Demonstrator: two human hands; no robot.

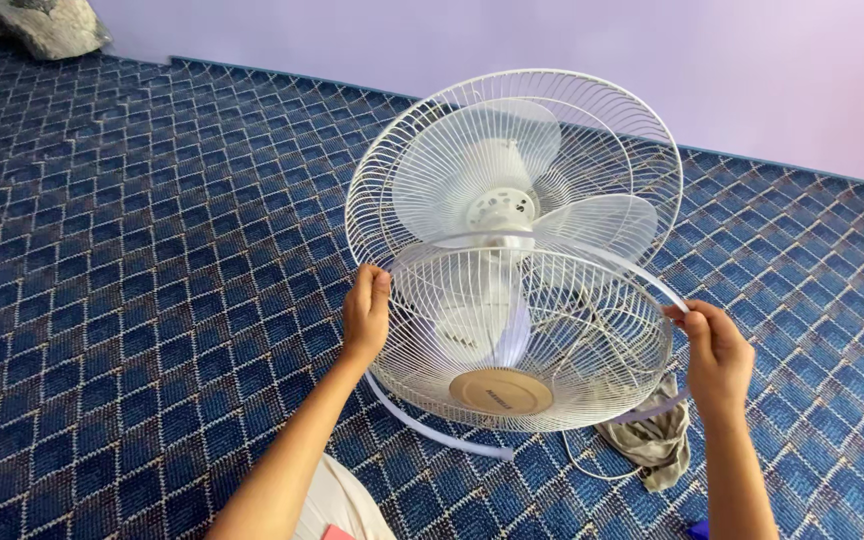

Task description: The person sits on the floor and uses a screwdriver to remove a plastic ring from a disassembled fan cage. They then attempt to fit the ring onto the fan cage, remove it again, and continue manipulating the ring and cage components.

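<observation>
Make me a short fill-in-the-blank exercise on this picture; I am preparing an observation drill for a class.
1. Both hands, the left hand and the right hand, hold the front ____ of a white fan.
2. The round cap at the middle of that front part is coloured ____.
3. The carpet is ____ with a pale diamond pattern.
4. A crumpled grey ____ lies on the carpet below the right hand.

Missing words: grille; beige; blue; cloth
</observation>
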